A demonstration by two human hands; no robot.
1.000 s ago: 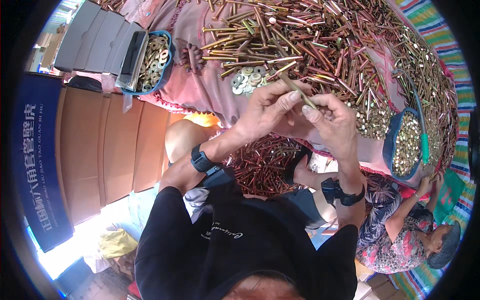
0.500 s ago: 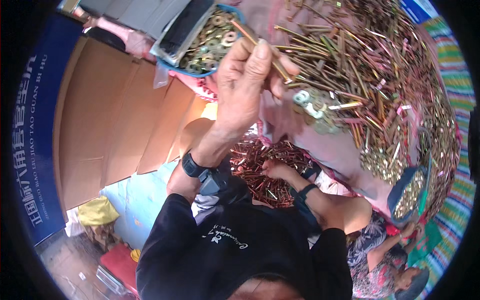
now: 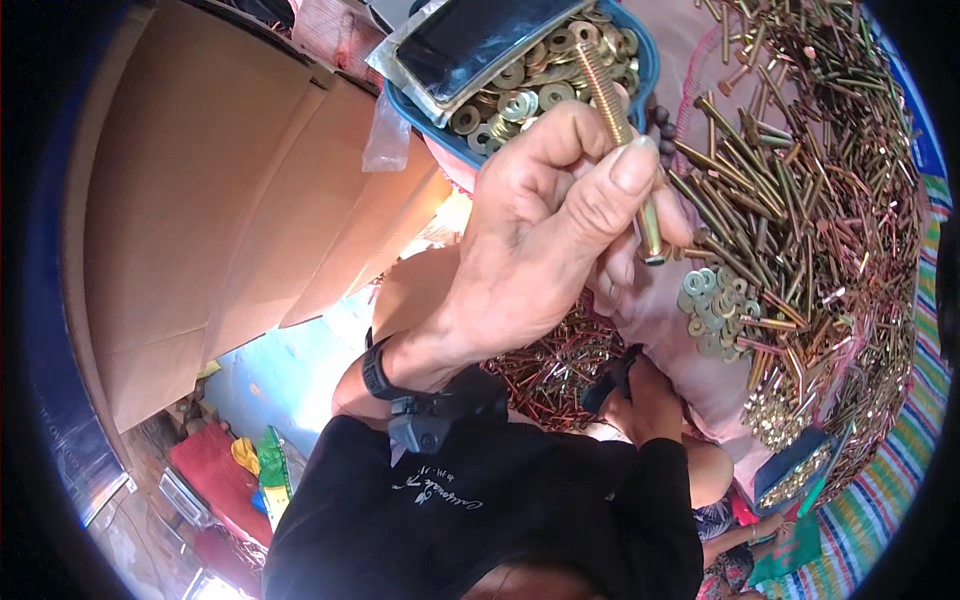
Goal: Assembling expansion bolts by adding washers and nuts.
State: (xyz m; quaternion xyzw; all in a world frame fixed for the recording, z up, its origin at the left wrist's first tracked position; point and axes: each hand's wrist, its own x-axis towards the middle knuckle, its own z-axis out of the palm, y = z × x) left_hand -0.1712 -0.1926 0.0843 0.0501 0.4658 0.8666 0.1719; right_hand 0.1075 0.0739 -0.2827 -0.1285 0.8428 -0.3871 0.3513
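Observation:
My left hand, with a dark strap at its wrist, is closed around a long brass-coloured bolt. The bolt is tilted, threaded end up beside the washer tray and head down under my thumb. A washer shows at its upper tip; I cannot tell whether it is on the bolt or behind it. Below the hand lies a heap of reddish bolts. My right forearm reaches up beside that heap, but the fingers of that hand are hidden. A blue tray of brass-coloured washers stands behind the left hand.
A phone-like dark slab in clear plastic lies over the tray. Many loose bolts spread on pink cloth at right, with a small washer pile. Cardboard walls the left. Another person's hands show at lower right.
My left hand with the bolt has come closer and appears larger, slightly further right and lower. The right hand, earlier visible over the reddish bolts, is now hidden. The view has shifted.

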